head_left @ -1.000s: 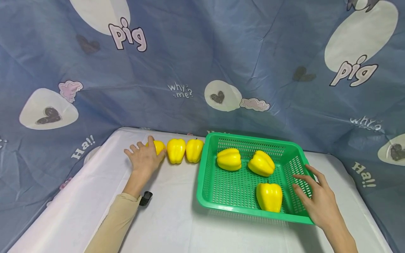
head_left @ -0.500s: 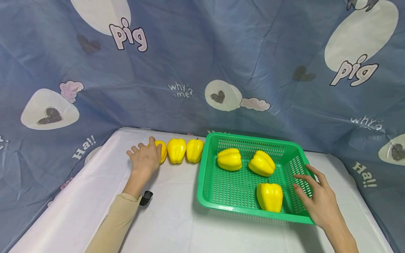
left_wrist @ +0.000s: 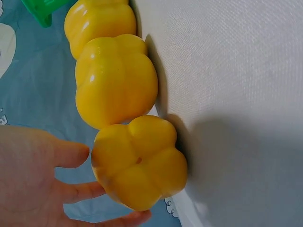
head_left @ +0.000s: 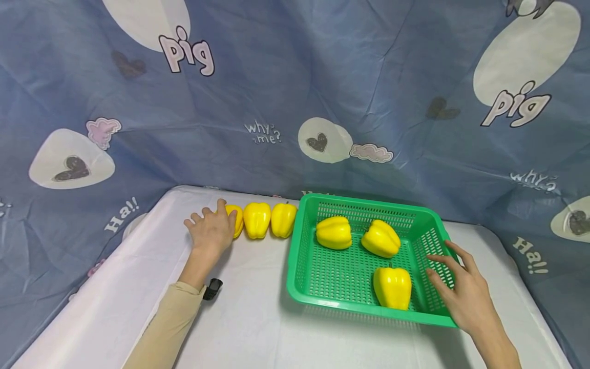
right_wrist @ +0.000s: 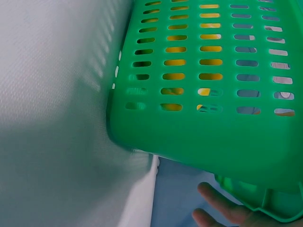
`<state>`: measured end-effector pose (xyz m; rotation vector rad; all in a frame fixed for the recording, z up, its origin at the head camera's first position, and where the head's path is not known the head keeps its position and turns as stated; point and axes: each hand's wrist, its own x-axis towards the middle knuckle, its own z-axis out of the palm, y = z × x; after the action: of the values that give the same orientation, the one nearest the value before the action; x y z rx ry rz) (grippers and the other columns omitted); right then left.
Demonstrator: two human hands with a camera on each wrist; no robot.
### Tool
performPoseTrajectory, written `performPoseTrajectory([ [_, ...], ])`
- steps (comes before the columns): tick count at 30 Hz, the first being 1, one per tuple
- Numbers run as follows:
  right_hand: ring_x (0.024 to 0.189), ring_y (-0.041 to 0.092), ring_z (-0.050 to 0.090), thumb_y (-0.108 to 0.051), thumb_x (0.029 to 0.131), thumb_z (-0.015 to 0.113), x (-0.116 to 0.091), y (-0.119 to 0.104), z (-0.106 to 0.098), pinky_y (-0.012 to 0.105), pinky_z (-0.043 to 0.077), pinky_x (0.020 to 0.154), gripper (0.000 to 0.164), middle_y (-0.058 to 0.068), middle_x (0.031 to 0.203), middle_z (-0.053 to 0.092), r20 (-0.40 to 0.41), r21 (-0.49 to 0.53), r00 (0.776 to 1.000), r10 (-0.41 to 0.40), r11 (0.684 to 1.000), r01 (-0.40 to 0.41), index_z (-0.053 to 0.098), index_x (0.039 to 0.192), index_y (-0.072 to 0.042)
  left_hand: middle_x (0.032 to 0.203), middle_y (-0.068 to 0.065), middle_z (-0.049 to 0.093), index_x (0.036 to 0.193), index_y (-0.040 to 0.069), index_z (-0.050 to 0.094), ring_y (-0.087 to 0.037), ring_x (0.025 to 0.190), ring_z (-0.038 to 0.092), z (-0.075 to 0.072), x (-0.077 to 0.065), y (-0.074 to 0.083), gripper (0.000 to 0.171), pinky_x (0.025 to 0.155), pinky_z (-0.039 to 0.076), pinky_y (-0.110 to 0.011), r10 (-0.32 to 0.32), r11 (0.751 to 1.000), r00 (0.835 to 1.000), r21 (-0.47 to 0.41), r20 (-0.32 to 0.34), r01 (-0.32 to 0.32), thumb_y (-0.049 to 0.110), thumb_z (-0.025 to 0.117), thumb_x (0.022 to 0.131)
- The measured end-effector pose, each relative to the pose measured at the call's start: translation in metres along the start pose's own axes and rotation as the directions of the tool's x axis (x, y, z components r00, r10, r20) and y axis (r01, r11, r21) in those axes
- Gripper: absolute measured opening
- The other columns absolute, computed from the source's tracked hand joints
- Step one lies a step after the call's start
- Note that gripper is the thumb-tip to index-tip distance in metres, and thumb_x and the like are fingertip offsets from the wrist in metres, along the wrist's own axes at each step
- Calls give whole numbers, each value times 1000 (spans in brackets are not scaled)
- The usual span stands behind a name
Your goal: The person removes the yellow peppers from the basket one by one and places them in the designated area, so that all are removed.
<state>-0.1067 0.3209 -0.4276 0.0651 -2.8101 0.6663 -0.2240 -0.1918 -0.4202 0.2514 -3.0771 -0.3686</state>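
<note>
While the right hand (head_left: 472,294) rests at the right rim of the green basket (head_left: 329,303), its fingers apart, three yellow peppers (head_left: 392,288) lie inside, unmoved. Farther off, the left hand (head_left: 211,233) has its fingers spread at the end pepper (left_wrist: 142,163); contact is hard to tell. A second ago that hand covered more of this pepper, which now sits farther right on the white surface (head_left: 249,307), against the middle pepper (head_left: 257,220).

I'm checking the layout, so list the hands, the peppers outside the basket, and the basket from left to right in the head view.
Left hand, first yellow pepper, second yellow pepper, third yellow pepper, green basket, right hand.
</note>
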Motion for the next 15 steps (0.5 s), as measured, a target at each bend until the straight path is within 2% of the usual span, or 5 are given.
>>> performPoseTrajectory([
  [4,131,64,51,-27,108,66,0,0,1,79,46,93,35,26,169,35,-5,3,1000,-1,1000,1,70,136,-6,144,-49,48,161,2,36,-75,132,43,-1,-2,2,60,113,30,-84,6,1000,999,-1,-33,-6,42,35,116],
  [8,131,64,51,-27,108,66,0,0,1,79,46,93,35,27,169,35,-11,3,1000,-7,1000,7,70,136,-5,147,-46,46,158,4,40,-73,131,43,-4,-6,8,58,113,28,-82,32,999,994,-28,-106,-36,43,39,115],
  [11,131,64,51,-27,108,66,-1,0,1,79,46,93,35,27,169,35,-15,3,1000,-7,1000,7,70,135,-6,148,-44,46,155,5,43,-71,131,44,-8,-11,17,55,114,26,-81,66,995,984,-58,-165,-76,42,42,115],
  [15,132,64,51,-27,107,67,-1,-1,1,79,45,94,35,27,169,36,-20,4,1000,-6,1000,6,70,135,-6,147,-40,48,151,6,48,-68,132,45,-15,-17,30,52,114,28,-77,127,985,961,-82,-245,-151,42,46,114],
])
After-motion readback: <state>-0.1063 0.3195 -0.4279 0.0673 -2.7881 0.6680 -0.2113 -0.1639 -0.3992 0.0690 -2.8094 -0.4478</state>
